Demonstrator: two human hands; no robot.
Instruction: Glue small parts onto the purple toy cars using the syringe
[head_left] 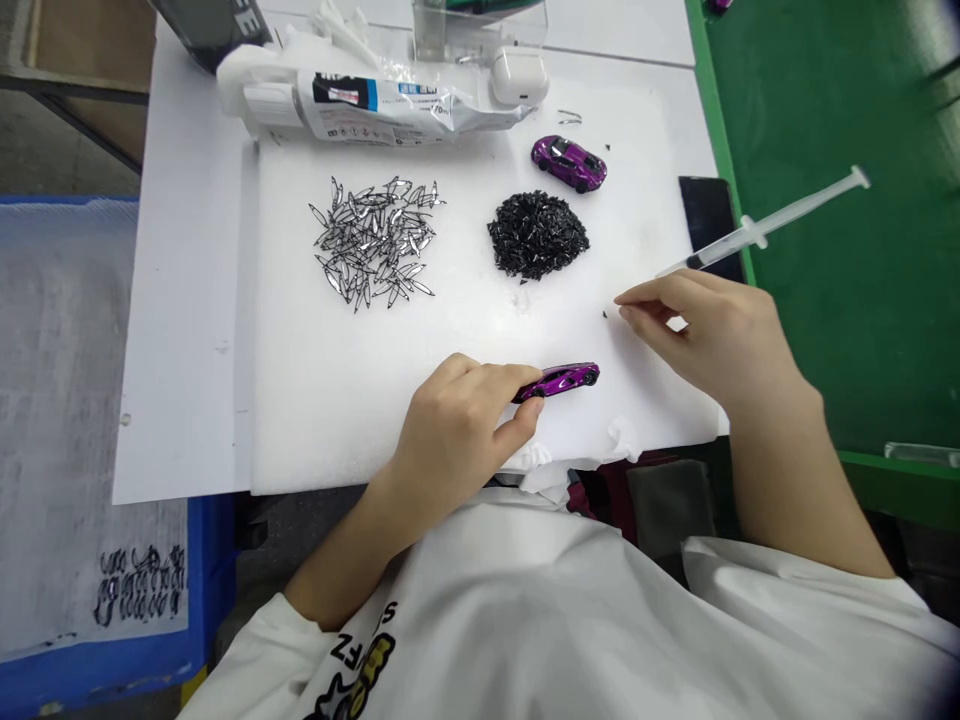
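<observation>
Our left grip (450, 435) clasps a purple toy car (561, 381) by one end, its long axis running sideways near the front edge of the white foam board (337, 400). Our right grip (694, 335) pinches narrowly just right of a tiny black piece (604, 314); we cannot tell whether it holds anything.

White table (187, 300) with a thick white foam board (337, 420) on top, green mat (825, 200) off to the right. On the board: loose pile of clear slivers with black edges (375, 240) left of centre, tight heap of black bits (537, 235) just right of it. Purple toy car (568, 163) sits far right, a few stray bits near it. Far edge: crumpled plastic packet (375, 105) and white earbud case (520, 76). Black phone (709, 210) lies right, at the table edge.
</observation>
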